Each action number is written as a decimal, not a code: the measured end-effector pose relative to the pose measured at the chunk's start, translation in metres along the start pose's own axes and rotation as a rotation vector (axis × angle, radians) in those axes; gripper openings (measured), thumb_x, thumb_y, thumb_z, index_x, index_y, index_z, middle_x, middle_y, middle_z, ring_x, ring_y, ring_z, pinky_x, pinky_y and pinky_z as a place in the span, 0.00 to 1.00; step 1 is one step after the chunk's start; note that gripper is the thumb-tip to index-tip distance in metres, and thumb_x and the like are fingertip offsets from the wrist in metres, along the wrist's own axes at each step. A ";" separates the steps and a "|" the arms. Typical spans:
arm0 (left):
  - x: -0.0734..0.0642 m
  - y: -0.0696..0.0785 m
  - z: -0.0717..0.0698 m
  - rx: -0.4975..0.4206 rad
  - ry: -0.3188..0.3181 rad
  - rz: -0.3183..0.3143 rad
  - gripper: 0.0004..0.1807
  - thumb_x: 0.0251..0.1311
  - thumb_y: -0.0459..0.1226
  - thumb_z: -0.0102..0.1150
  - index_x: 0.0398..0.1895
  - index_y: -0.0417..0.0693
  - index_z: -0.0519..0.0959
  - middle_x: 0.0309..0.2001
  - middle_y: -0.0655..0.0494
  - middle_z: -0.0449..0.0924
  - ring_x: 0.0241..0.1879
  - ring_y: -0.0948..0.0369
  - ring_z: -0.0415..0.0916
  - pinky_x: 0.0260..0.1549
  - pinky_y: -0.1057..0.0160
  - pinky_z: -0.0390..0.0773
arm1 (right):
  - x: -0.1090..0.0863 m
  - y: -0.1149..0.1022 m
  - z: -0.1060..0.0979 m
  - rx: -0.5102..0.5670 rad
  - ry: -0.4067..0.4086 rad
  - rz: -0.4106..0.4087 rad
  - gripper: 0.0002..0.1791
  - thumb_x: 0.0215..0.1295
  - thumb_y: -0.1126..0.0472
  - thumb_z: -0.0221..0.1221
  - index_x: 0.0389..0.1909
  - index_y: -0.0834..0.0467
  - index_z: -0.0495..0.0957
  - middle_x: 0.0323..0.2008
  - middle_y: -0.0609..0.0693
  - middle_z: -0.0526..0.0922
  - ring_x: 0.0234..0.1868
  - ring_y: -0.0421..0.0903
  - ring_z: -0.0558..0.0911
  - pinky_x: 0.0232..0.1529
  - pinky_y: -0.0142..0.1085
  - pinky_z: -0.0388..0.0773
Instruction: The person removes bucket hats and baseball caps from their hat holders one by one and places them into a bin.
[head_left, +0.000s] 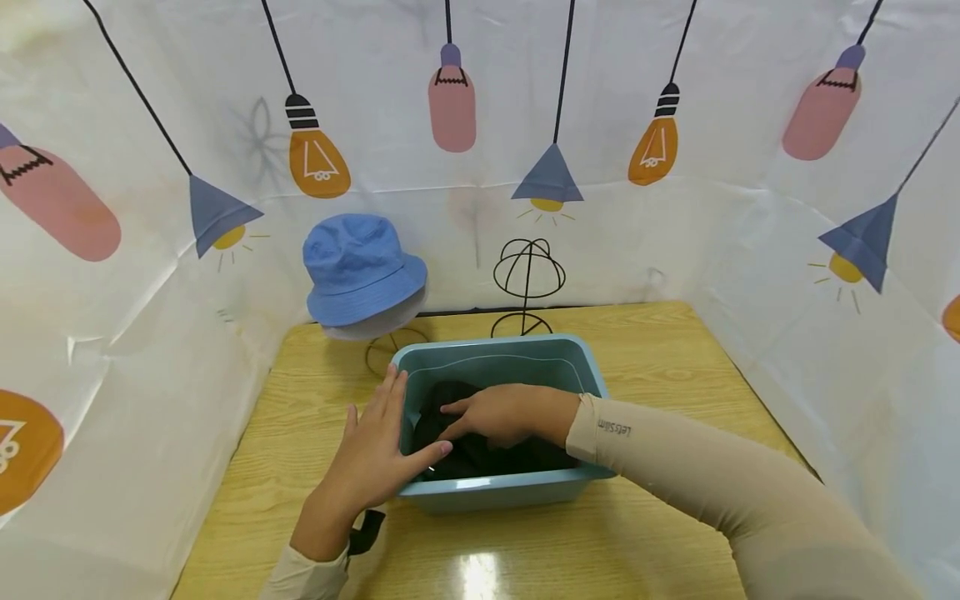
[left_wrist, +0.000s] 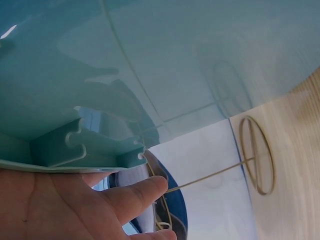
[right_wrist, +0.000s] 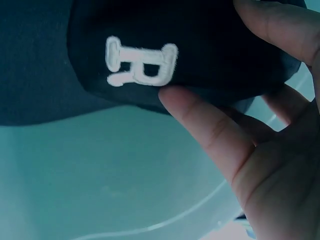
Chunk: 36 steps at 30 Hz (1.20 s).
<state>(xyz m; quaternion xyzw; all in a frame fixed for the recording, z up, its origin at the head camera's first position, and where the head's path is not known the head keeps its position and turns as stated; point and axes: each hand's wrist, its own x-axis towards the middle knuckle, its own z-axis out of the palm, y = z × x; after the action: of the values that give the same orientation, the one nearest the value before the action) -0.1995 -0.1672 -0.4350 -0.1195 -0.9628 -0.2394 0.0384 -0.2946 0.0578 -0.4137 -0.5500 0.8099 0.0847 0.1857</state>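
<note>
A black cap (right_wrist: 210, 55) with a white stitched letter R lies inside the blue-green plastic bin (head_left: 498, 492). My right hand (head_left: 506, 414) reaches down into the bin and holds the cap. In the right wrist view, some fingers lie over its front by the letter, while others pass behind its edge. My left hand (head_left: 375, 454) rests against the bin's left end, fingers straight and thumb spread over the near corner. From the left wrist, its palm (left_wrist: 55, 205) sits right at the rim, with the fingers pointing past it.
Behind the bin stands a black wire hat stand (head_left: 528, 279) with nothing on it. A blue bucket hat (head_left: 360, 267) hangs on another stand at the back left. The wooden table (head_left: 660, 358) is bounded by white sheets (head_left: 750, 225) printed with lamps.
</note>
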 end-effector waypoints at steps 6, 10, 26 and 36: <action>0.000 0.001 0.001 0.001 -0.005 0.003 0.64 0.59 0.74 0.56 0.86 0.49 0.43 0.86 0.53 0.35 0.83 0.48 0.43 0.69 0.20 0.43 | 0.006 0.003 0.010 0.045 -0.011 -0.023 0.41 0.67 0.64 0.69 0.76 0.34 0.67 0.81 0.49 0.59 0.75 0.45 0.71 0.72 0.42 0.71; 0.001 0.003 0.001 -0.005 -0.012 0.003 0.63 0.59 0.73 0.57 0.86 0.49 0.43 0.86 0.53 0.34 0.83 0.48 0.43 0.69 0.20 0.43 | 0.011 0.005 0.015 0.066 -0.022 -0.027 0.40 0.66 0.63 0.69 0.75 0.36 0.68 0.81 0.49 0.60 0.76 0.45 0.69 0.74 0.43 0.69; 0.001 -0.001 -0.002 -0.027 -0.006 -0.004 0.62 0.61 0.71 0.58 0.86 0.52 0.40 0.86 0.52 0.33 0.82 0.46 0.47 0.68 0.20 0.42 | 0.048 -0.001 0.027 -0.126 -0.072 0.066 0.40 0.59 0.54 0.76 0.72 0.36 0.72 0.80 0.41 0.60 0.67 0.39 0.77 0.68 0.34 0.74; 0.002 0.000 0.001 -0.026 -0.022 -0.011 0.62 0.61 0.72 0.56 0.86 0.52 0.40 0.86 0.53 0.33 0.83 0.47 0.44 0.68 0.19 0.41 | 0.052 -0.001 0.032 -0.136 -0.117 0.096 0.38 0.61 0.52 0.75 0.72 0.39 0.72 0.80 0.39 0.59 0.70 0.39 0.75 0.70 0.34 0.72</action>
<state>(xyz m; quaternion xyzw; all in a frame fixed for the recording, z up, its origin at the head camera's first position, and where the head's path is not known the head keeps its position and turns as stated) -0.2012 -0.1659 -0.4356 -0.1172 -0.9606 -0.2507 0.0250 -0.3043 0.0235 -0.4638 -0.5161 0.8154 0.1801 0.1906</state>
